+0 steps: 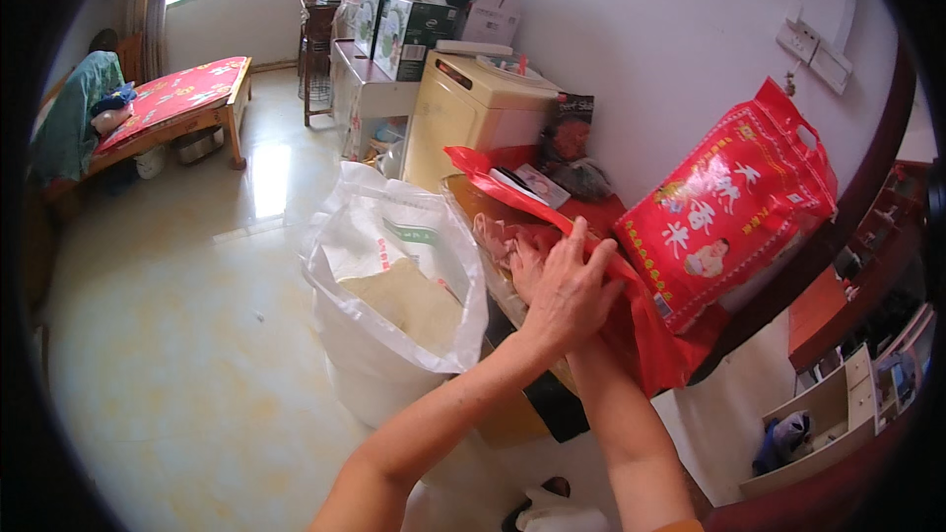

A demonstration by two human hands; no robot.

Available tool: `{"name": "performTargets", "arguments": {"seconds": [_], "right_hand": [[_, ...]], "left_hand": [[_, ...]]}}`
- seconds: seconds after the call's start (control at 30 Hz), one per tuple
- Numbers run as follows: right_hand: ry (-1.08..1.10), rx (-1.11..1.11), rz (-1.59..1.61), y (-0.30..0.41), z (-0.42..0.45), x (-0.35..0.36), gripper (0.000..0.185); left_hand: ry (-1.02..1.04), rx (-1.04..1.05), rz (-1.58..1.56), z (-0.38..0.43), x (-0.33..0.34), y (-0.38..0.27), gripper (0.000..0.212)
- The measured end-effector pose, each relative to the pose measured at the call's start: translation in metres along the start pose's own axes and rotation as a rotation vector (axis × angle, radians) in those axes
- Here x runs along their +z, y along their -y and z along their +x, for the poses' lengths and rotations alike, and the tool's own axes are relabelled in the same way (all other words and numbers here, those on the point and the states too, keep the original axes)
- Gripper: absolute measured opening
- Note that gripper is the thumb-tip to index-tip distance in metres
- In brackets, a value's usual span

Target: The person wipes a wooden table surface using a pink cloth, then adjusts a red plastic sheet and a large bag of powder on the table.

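Note:
My left hand (pixel 569 292) lies over an empty-looking red plastic bag (pixel 635 340), its fingers apart at the bag's edge; whether it pinches the plastic cannot be told. My right arm passes under the left wrist. My right hand (pixel 526 266), partly hidden, touches crumpled pinkish plastic (pixel 497 236) by the red bag. To the left, a white woven sack (pixel 473 295) stands with its mouth wide and pale rice-like grain (pixel 406 299) inside. A full red printed rice bag (pixel 724 214) with a handle slot leans on the wall at right.
A cream washing machine (pixel 473 111) stands beyond the table, near a small cabinet (pixel 377 96) bearing boxes (pixel 414 37). Small packets (pixel 543 185) lie behind the red bag. A wooden bed (pixel 177 100) is at far left, a drawer unit (pixel 820 421) at lower right.

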State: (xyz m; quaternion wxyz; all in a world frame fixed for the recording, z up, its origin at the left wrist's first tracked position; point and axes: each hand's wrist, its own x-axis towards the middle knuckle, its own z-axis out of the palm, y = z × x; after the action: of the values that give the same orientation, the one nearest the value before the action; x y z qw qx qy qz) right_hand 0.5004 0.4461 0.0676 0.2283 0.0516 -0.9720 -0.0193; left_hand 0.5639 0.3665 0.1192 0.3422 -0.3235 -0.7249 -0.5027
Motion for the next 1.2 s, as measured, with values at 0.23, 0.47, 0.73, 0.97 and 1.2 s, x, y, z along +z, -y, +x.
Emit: {"name": "performTargets", "arguments": {"seconds": [0.23,0.47,0.73,0.97,1.2], "right_hand": [[-0.049,0.057,-0.087,0.01,0.099,0.064,0.045],[-0.131,-0.315,-0.188,-0.004,0.068,0.054,0.044],[0.041,0.186,-0.005,-0.006,-0.04,0.022,0.039],[-0.254,-0.226,-0.232,-0.037,-0.175,-0.094,0.031],[-0.278,0.119,-0.145,-0.113,-0.202,-0.077,0.034]], "left_hand": [[0.217,-0.02,-0.202,0.001,-0.022,0.013,0.044],[0.225,-0.042,-0.272,-0.006,-0.023,0.016,0.029],[0.111,-0.128,-0.095,-0.015,-0.007,0.009,0.031],[0.142,-0.253,-0.114,-0.039,-0.02,-0.046,0.045],[-0.003,-0.043,-0.034,-0.089,0.003,-0.083,0.025]]}}
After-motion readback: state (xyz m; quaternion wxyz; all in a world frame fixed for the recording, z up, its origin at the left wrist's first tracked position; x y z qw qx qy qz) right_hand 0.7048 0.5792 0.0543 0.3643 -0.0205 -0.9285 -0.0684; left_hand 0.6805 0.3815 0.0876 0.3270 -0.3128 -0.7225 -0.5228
